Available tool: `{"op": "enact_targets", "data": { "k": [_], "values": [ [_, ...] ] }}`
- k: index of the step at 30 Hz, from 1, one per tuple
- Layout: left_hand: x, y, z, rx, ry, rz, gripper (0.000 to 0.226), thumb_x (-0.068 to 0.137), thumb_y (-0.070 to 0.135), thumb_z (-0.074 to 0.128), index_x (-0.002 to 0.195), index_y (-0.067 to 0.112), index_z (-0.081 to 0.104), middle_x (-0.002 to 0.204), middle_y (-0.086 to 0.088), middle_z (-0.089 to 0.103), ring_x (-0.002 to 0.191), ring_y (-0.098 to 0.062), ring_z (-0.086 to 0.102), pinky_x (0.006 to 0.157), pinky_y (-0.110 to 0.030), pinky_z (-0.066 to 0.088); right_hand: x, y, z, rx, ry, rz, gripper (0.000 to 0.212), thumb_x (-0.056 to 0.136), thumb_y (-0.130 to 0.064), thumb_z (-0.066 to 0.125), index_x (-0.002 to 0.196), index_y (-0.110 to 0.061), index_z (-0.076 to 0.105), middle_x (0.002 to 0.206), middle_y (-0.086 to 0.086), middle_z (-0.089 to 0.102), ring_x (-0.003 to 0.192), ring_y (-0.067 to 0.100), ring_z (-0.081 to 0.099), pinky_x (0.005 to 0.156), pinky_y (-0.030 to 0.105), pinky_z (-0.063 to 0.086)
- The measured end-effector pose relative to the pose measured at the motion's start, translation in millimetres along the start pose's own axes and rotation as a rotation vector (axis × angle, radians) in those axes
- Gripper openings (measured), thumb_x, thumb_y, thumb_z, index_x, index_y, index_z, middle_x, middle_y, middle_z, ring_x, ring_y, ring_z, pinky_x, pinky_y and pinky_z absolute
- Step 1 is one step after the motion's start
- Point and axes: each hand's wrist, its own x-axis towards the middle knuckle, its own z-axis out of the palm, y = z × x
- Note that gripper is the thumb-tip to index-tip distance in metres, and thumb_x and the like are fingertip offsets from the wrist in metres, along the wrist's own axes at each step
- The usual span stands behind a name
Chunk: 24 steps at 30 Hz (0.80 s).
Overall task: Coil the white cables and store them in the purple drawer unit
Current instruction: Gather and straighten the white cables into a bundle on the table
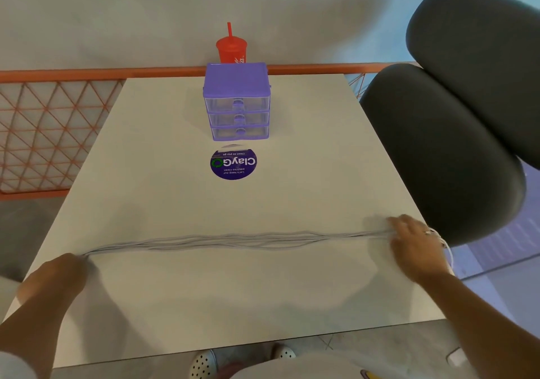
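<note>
Several strands of white cable [233, 240] lie stretched in a long bundle across the near part of the white table [204, 296], from left to right. My left hand [62, 270] grips the bundle's left end at the table's left edge. My right hand [416, 241] holds the right end near the table's right edge, and a loop of cable hangs down past my wrist. The purple drawer unit [237, 101] stands at the far middle of the table, with its three clear drawers pushed in.
A red cup with a straw [231, 49] stands behind the drawer unit. A round purple sticker [233, 163] lies on the table in front of the unit. A dark padded chair [455, 144] is close on the right. An orange mesh railing [52, 133] runs along the left.
</note>
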Motion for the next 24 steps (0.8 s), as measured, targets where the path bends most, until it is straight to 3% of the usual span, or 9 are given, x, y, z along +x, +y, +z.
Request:
{"op": "enact_targets", "data": {
  "k": [3, 6, 8, 10, 12, 16, 19, 21, 24],
  "values": [
    [-15.3, 7.6, -10.2, 0.009, 0.017, 0.032, 0.038, 0.094, 0.037, 0.038, 0.077, 0.010, 0.059, 0.078, -0.015, 0.060, 0.078, -0.034, 0.058, 0.079, -0.042, 0.048, -1.9, -38.2, 14.6, -0.127, -0.033, -0.294, 0.044, 0.079, -0.031, 0.037, 0.114, -0.016, 0.058, 0.102, 0.005, 0.065, 0.085, 0.027, 0.065, 0.060, 0.041, 0.052],
    [-37.9, 21.2, -28.7, 0.046, 0.007, 0.034, 0.034, 0.093, 0.036, 0.042, 0.081, 0.011, 0.062, 0.080, -0.015, 0.062, 0.081, -0.035, 0.058, 0.080, -0.042, 0.048, 4.4, -53.8, 16.7, -0.219, -0.118, -0.362, 0.027, 0.072, -0.015, 0.034, 0.094, -0.013, 0.049, 0.077, 0.008, 0.061, 0.059, 0.027, 0.059, 0.045, 0.037, 0.049],
    [-41.6, 21.9, -34.8, 0.102, -0.001, 0.072, 0.031, 0.091, 0.036, 0.045, 0.083, 0.012, 0.062, 0.080, -0.014, 0.062, 0.079, -0.036, 0.059, 0.079, -0.042, 0.049, 19.2, -49.8, 11.1, -0.290, -0.161, -0.428, 0.016, 0.070, -0.011, 0.047, 0.086, -0.011, 0.050, 0.070, 0.011, 0.057, 0.050, 0.026, 0.054, 0.038, 0.035, 0.045],
    [-43.7, 19.9, -39.4, 0.166, -0.009, 0.125, 0.026, 0.089, 0.038, 0.047, 0.085, 0.016, 0.060, 0.078, -0.007, 0.059, 0.076, -0.032, 0.058, 0.078, -0.041, 0.050, 34.5, -44.2, -0.6, -0.302, -0.194, -0.450, 0.019, 0.072, -0.004, 0.057, 0.090, -0.006, 0.055, 0.078, 0.016, 0.058, 0.058, 0.031, 0.056, 0.045, 0.034, 0.045],
    [-54.5, 22.3, -45.2, 0.233, 0.009, 0.192, 0.022, 0.091, 0.037, 0.042, 0.089, 0.020, 0.056, 0.072, -0.002, 0.055, 0.071, -0.028, 0.056, 0.075, -0.038, 0.051, 47.7, -39.6, -16.1, -0.273, -0.135, -0.478, 0.025, 0.074, 0.000, 0.051, 0.098, -0.006, 0.048, 0.079, 0.017, 0.061, 0.062, 0.032, 0.057, 0.052, 0.036, 0.050],
    [-83.3, 52.0, -59.1, 0.251, 0.027, 0.372, 0.028, 0.096, 0.029, 0.033, 0.115, 0.024, 0.053, 0.082, -0.001, 0.060, 0.074, -0.023, 0.056, 0.071, -0.031, 0.045, 53.6, -22.4, -38.1, -0.464, -0.342, -0.363, 0.036, 0.094, -0.019, 0.038, 0.130, -0.018, 0.033, 0.120, 0.004, 0.054, 0.103, 0.022, 0.056, 0.094, 0.030, 0.040],
    [-93.1, 82.0, -65.1, 0.325, -0.001, 0.409, 0.036, 0.098, 0.030, 0.025, 0.129, 0.031, 0.045, 0.114, -0.001, 0.063, 0.099, -0.022, 0.061, 0.082, -0.032, 0.045, 49.7, -23.2, -31.7, -0.488, -0.493, -0.117, 0.038, 0.092, -0.023, 0.039, 0.130, -0.022, 0.032, 0.123, 0.002, 0.051, 0.110, 0.022, 0.052, 0.100, 0.035, 0.036],
    [-93.3, 92.1, -69.1, 0.353, -0.018, 0.416, 0.037, 0.099, 0.031, 0.024, 0.129, 0.033, 0.045, 0.117, 0.001, 0.062, 0.101, -0.021, 0.060, 0.083, -0.030, 0.044, 44.5, -33.3, -25.3, -0.520, -0.577, 0.022, 0.035, 0.093, -0.021, 0.036, 0.128, -0.021, 0.037, 0.127, 0.001, 0.049, 0.116, 0.021, 0.049, 0.104, 0.037, 0.031],
    [-91.4, 96.1, -76.6, 0.419, -0.033, 0.438, 0.038, 0.100, 0.032, 0.021, 0.128, 0.034, 0.045, 0.119, 0.003, 0.061, 0.104, -0.018, 0.059, 0.084, -0.028, 0.043, 38.1, -52.1, -13.0, -0.580, -0.470, 0.051, 0.043, 0.091, -0.013, 0.036, 0.134, -0.015, 0.033, 0.133, 0.007, 0.043, 0.118, 0.025, 0.047, 0.102, 0.044, 0.030]
  ]
}}
